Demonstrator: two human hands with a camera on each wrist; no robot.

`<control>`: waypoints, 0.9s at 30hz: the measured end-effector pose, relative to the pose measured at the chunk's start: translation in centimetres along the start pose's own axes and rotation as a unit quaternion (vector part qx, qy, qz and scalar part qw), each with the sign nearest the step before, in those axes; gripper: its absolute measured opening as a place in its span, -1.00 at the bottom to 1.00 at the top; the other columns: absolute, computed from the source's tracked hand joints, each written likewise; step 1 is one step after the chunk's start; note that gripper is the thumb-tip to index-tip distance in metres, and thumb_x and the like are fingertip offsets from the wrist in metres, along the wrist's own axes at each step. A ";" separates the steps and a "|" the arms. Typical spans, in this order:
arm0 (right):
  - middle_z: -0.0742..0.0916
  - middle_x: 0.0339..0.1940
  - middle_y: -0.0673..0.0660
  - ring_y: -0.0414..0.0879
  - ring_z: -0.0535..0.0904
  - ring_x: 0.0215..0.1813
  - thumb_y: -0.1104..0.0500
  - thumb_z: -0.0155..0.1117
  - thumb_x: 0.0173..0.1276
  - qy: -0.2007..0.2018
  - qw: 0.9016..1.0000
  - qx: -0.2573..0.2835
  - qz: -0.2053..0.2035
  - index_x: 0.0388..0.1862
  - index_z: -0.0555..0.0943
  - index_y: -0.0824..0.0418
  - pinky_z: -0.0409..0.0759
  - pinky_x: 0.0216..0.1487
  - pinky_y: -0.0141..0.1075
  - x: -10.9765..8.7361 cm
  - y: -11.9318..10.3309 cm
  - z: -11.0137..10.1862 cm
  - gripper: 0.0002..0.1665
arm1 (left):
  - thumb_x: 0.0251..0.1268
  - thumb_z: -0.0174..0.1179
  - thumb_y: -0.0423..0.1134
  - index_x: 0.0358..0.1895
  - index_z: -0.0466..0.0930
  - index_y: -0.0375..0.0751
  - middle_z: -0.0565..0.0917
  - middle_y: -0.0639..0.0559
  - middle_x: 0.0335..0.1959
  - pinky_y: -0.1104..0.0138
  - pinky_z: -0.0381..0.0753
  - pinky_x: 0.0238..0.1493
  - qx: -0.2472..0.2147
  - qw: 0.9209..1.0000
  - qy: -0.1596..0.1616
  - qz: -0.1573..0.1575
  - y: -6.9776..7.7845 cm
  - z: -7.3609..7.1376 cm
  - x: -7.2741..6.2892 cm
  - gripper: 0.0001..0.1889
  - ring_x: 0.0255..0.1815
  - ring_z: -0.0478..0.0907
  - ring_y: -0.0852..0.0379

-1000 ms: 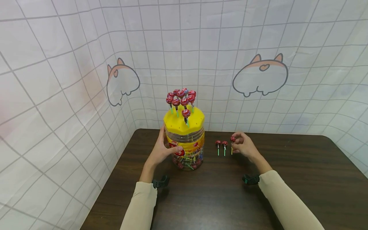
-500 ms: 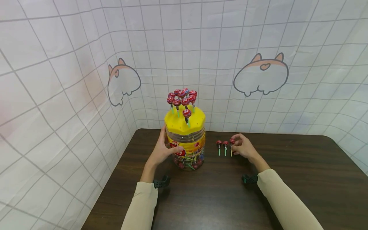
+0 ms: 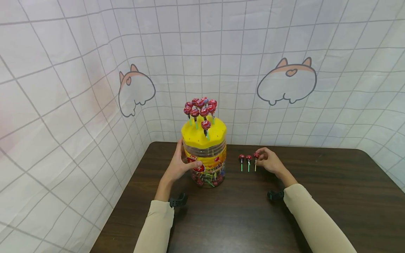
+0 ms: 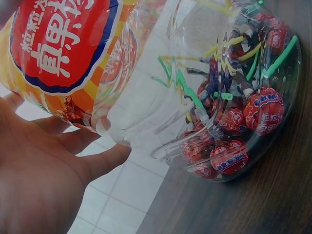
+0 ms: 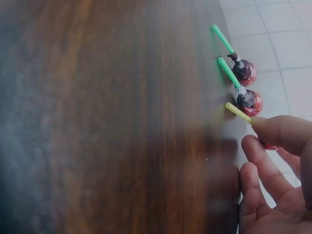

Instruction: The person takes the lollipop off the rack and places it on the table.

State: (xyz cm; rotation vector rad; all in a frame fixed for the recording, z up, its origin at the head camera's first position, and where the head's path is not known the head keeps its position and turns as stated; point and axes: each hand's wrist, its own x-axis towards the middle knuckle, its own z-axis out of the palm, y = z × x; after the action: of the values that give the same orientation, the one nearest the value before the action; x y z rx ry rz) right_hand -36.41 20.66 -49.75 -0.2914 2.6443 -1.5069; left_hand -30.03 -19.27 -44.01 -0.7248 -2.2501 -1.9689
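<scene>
A clear plastic candy jar (image 3: pixel 207 161) with a yellow lid (image 3: pixel 193 137) stands upright on the table. My left hand (image 3: pixel 177 165) grips its left side, thumb across the front label and fingers behind. Through the jar's wall, red-wrapped lollipops (image 4: pixel 229 156) show in the bottom. Several lollipops (image 3: pixel 205 125) stand upright in the lid, sticks down. To the right of the jar, my right hand (image 3: pixel 269 161) pinches a yellow-stick lollipop (image 5: pixel 238 112) between thumb and fingers; its head is mostly hidden in the right wrist view. Two green-stick lollipops (image 3: pixel 242 163) lie beside it in a row.
The dark wooden table (image 3: pixel 221 218) has its back edge just behind the jar and the row. A white gridded cloth (image 3: pixel 240 70) with cartoon drawings hangs at the back and left. Dark bands (image 3: pixel 178 200) are on both wrists.
The right hand and the yellow-stick lollipop have shifted slightly, and the lollipop now stands in line with the two beside it. The left hand keeps its hold on the candy jar.
</scene>
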 end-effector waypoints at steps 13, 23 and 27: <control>0.65 -0.05 0.29 0.03 0.52 -0.09 0.30 0.34 0.40 -0.005 1.000 -0.024 0.003 0.25 0.45 0.31 0.49 -0.12 -0.23 0.2 0.2 0.0 -0.52 | 0.21 0.49 -0.11 0.62 -0.18 0.45 0.27 -0.01 0.50 -0.09 0.58 0.32 0.000 1.000 0.002 -0.006 0.0 0.0 -0.1 0.11 0.41 0.40 -0.12; 0.62 -0.02 0.30 0.07 0.52 -0.04 0.29 0.35 0.40 -0.007 1.000 -0.029 0.005 0.24 0.46 0.31 0.50 -0.12 -0.24 0.3 0.2 0.1 -0.52 | 0.21 0.49 -0.11 0.62 -0.19 0.47 0.29 0.00 0.50 -0.09 0.58 0.32 -0.001 1.000 0.003 -0.006 0.0 0.0 -0.1 0.11 0.41 0.41 -0.11; 0.59 -0.01 0.30 0.04 0.49 -0.09 0.27 0.35 0.40 -0.008 0.999 -0.033 0.009 0.23 0.48 0.31 0.48 -0.18 -0.23 0.3 0.1 0.1 -0.53 | 0.22 0.48 -0.13 0.63 -0.19 0.43 0.33 -0.03 0.47 -0.04 0.61 0.30 -0.006 1.000 -0.005 -0.001 0.1 0.0 -0.1 0.11 0.40 0.44 -0.12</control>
State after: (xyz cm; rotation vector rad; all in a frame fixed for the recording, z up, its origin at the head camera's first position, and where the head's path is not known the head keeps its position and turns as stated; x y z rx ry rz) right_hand -36.68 20.57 -49.89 -0.2830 2.6808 -1.4064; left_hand -29.93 -19.32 -43.97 -0.7360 -2.2465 -1.9869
